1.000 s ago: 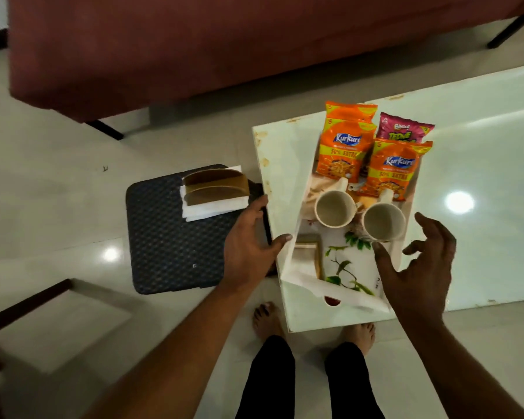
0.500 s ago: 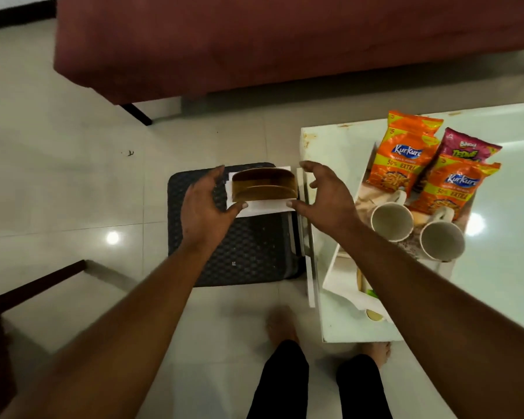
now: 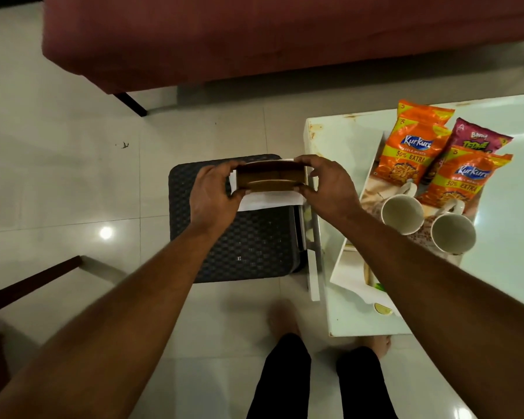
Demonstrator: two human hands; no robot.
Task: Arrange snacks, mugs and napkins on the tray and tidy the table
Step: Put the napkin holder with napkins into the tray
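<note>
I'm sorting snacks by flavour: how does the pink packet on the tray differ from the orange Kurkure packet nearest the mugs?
Colour: the pink packet is magenta with green lettering; the orange Kurkure packet is orange with a blue logo. Print: the orange one shows a 50% EXTRA band; the pink one shows none. Overlap: the orange one covers the pink one's lower part. Both lie on the tray behind the mugs.

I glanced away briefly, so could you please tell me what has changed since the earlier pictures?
The left hand and right hand left the tray, moved left and now grip the napkin holder on the stool. Snack packets and mugs stayed put.
</note>
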